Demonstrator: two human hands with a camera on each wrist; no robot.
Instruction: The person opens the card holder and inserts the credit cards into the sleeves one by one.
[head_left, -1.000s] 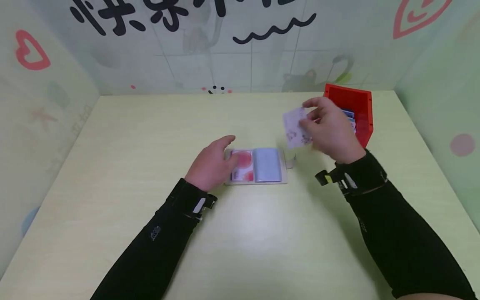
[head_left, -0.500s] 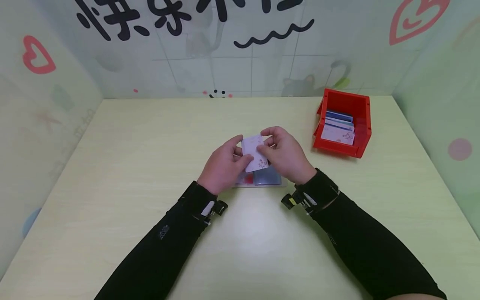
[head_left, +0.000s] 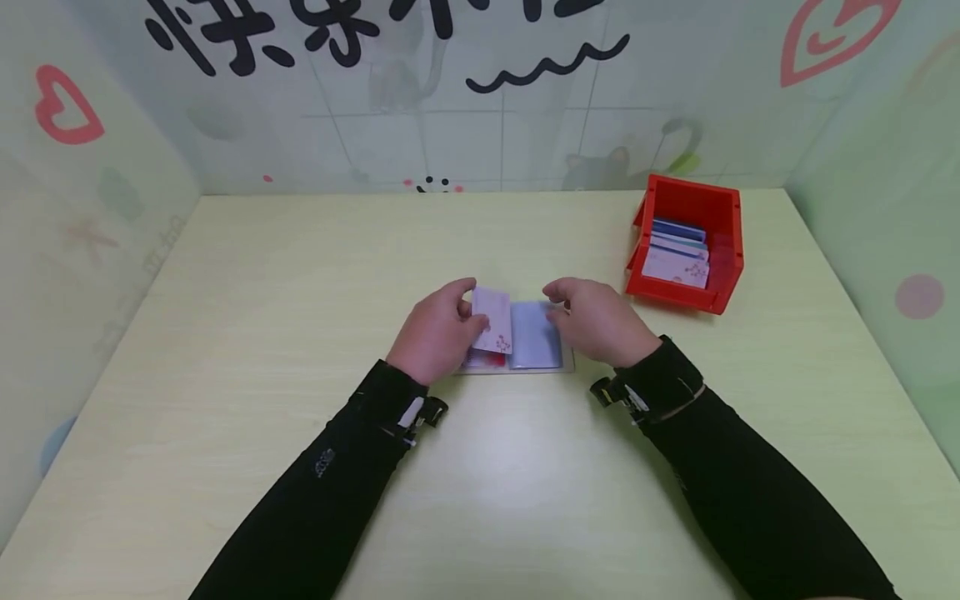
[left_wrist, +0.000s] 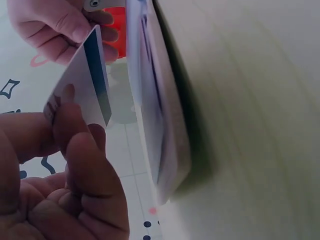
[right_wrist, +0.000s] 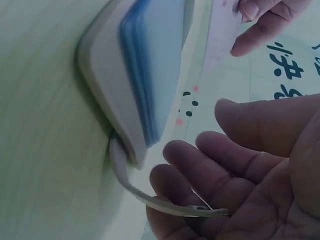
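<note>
My left hand [head_left: 431, 335] pinches a pale pink card [head_left: 492, 320] with a small flower print near its lower edge. The card hangs over the left side of an open card holder [head_left: 536, 337], apart from it in the left wrist view. Red print shows on the holder's left side under the card; clear bluish sleeves lie on its right. My right hand [head_left: 602, 325] is beside the holder's right edge with fingers loosely bent and nothing gripped. In the right wrist view, the holder's strap [right_wrist: 145, 198] with a metal snap reaches to the right fingers; whether they touch cannot be told.
A red plastic bin [head_left: 726, 242] stands at the back right of the table. Several cards [head_left: 677, 265] lean inside it, some dark blue, one with a flower print. Printed walls [head_left: 465, 137] enclose the table at the back and sides.
My right hand carried the card from near the bin to the holder, where both hands held it. Now the left hand alone holds it, and the right has let go and moved right.
</note>
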